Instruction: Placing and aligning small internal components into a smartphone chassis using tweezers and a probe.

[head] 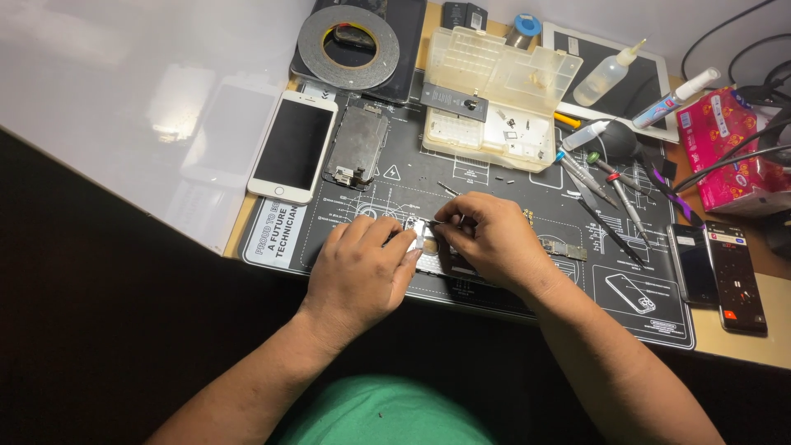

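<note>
Left hand (360,268) curled on phone chassis (428,247); right hand (488,237) pinches tweezers (449,191).

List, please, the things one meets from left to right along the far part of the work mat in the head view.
White phone → bare metal phone plate → clear plastic parts box → small squeeze bottle → white spray bottle → pink tissue pack.

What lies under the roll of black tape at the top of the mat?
The roll of black tape rests on a dark tablet-like slab. A small dark object shows through the roll's hole. The slab's surface beneath the tape ring is covered and cannot be seen.
</note>
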